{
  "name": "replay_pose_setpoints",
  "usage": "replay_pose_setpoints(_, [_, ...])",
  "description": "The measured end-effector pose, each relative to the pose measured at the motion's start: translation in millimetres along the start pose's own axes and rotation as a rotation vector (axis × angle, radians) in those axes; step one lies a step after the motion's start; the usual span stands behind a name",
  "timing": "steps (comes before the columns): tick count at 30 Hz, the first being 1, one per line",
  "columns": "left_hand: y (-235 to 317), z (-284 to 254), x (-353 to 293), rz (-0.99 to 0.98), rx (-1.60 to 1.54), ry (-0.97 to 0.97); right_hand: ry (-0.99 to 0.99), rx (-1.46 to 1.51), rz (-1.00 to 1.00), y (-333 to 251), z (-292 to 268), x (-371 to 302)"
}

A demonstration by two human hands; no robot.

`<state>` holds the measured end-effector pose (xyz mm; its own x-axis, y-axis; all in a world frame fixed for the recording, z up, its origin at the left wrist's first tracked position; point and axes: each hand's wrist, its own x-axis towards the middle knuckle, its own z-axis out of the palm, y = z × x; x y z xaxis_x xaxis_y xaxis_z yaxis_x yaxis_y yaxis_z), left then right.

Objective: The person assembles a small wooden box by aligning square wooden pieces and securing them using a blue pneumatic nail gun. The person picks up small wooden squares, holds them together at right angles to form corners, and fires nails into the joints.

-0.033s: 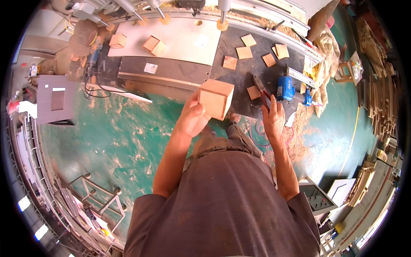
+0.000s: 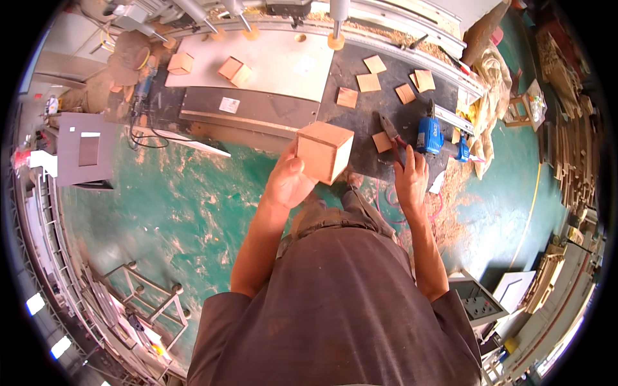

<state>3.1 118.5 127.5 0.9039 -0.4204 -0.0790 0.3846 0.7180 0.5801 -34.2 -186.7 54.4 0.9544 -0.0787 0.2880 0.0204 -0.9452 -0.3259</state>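
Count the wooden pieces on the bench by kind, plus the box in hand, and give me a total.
Wooden boxes: 3, one held in the left hand at, two on the pale panel at and.
Flat wooden squares on the dark bench: 6, for example.
Total: 9.

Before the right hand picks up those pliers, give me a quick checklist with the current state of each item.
1. Left hand has a firm hold on the wooden box: ok, fingers wrap its near side and it is lifted off the bench.
2. Right hand is at the pliers: ok, fingertips reach the handles.
3. Pliers actually gripped: cannot tell, the fingers look extended, not closed.
4. Blue power tool out of the right hand's way: not ok, it lies close beside the pliers.
5. Loose wooden squares away from the pliers: not ok, one lies right against them.
6. Dark bench top has free space for the box: ok.
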Motion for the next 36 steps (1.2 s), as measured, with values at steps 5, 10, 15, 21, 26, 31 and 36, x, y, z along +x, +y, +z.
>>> replay_pose_setpoints(5, [2,4,-3,-0.047,-0.317,-0.134,-0.031,0.637,0.074,-71,-55,33])
replay_pose_setpoints(10, [1,22,0,-0.068,-0.402,-0.149,-0.053,0.864,-0.161,-138,-107,69])
replay_pose_setpoints(15, [0,27,-4,-0.116,-0.475,-0.065,-0.156,1.163,-0.019,-156,-98,70])
replay_pose_setpoints(21, [-3,21,-5,-0.192,-0.51,-0.095,-0.189,1.223,0.006,-158,-93,62])
replay_pose_setpoints(26, [-7,23,-8,-0.238,-0.366,-0.005,-0.094,1.09,0.004,-168,-91,57])
replay_pose_setpoints(31, [-9,29,-8,-0.297,-0.343,0.095,-0.009,0.858,-0.011,-171,-90,56])
replay_pose_setpoints(36, [-16,14,-8,-0.286,-0.3,-0.06,-0.234,1.127,0.396,-151,-81,54])
